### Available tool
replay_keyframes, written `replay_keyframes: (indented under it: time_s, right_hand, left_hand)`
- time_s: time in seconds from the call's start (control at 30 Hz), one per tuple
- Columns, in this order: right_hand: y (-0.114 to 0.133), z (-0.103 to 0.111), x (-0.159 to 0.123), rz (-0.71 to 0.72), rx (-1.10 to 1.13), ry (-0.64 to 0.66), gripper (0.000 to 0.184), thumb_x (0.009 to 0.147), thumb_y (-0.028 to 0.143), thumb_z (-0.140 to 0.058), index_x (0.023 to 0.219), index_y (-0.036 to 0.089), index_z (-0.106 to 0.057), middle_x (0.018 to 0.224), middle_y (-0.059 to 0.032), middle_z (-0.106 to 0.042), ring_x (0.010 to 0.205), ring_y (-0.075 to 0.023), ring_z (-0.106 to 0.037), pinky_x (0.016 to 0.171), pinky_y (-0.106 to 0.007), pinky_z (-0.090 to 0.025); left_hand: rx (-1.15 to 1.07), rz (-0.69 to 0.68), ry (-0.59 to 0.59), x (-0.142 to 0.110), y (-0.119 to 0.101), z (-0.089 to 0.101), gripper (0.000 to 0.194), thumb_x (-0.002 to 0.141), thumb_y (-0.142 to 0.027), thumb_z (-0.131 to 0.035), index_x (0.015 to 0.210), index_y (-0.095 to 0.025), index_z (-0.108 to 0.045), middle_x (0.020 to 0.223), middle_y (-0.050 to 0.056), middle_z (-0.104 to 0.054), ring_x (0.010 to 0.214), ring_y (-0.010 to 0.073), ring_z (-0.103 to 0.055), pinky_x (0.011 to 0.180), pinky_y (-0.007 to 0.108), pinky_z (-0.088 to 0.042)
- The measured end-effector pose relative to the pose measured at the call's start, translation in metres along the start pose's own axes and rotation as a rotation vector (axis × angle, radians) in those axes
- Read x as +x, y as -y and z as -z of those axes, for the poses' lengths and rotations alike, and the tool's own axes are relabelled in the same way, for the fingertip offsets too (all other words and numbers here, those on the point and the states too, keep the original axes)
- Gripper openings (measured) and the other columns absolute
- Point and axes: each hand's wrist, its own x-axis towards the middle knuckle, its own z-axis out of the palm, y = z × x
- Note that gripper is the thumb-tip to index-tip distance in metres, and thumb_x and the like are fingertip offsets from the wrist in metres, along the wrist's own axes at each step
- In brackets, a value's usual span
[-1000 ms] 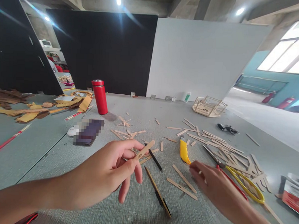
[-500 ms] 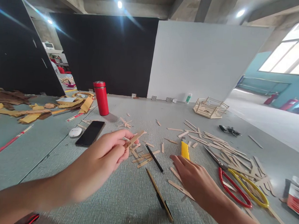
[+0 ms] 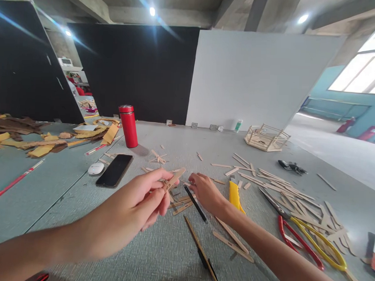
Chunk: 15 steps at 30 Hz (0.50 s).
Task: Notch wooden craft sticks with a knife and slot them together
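Observation:
My left hand (image 3: 144, 196) is closed, pinching a wooden craft stick (image 3: 176, 178) between thumb and fingers above the table. To its right, my right hand (image 3: 204, 191) reaches down with curled fingers among short cut stick pieces (image 3: 183, 206). What its fingertips hold, if anything, I cannot make out. A black pen (image 3: 197, 205) lies just beside those fingers. Past my right wrist rests a yellow utility knife (image 3: 234, 192). Nearer to me are whole craft sticks (image 3: 232, 245) and a thin gold-coloured tool (image 3: 198, 244) with a black part.
Red-and-yellow-handled scissors (image 3: 286, 217) lie by a heap of sticks (image 3: 309, 208) at the right. A hexagonal stick frame (image 3: 266, 140) stands farther back. At the left are a phone (image 3: 114, 170), a white case (image 3: 96, 169) and a red flask (image 3: 128, 127).
My right hand has moved left from beside the yellow knife to the cut pieces near the pen. My left hand still holds the craft stick, and the view has shifted slightly.

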Motion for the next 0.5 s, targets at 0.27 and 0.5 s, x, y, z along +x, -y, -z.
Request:
replay_keyframes:
  time_s: [0.27, 0.5]
  right_hand:
    - [0.018, 0.030, -0.030, -0.013, 0.110, -0.196, 0.021, 0.106, 0.019, -0.046, 0.119, 0.011, -0.061, 0.082, -0.0048, -0.071, 0.069, -0.0169, -0.066, 0.071, -0.035, -0.057]
    - [0.078, 0.106, -0.087, 0.175, 0.602, -0.745, 0.032, 0.090, 0.028, -0.071, 0.119, 0.028, -0.056, 0.091, -0.0036, -0.068, 0.076, -0.0197, -0.068, 0.062, -0.031, -0.056]
  left_hand:
    - [-0.072, 0.003, 0.053, -0.004, -0.002, -0.005, 0.027, 0.108, -0.038, -0.042, 0.122, -0.020, -0.056, 0.097, 0.002, -0.066, 0.056, 0.0065, -0.055, 0.047, 0.019, -0.037]
    - [-0.226, -0.065, 0.059, -0.008, 0.003, -0.015, 0.028, 0.107, -0.038, -0.047, 0.117, -0.017, -0.063, 0.100, 0.005, -0.067, 0.057, 0.0064, -0.063, 0.044, 0.013, -0.044]
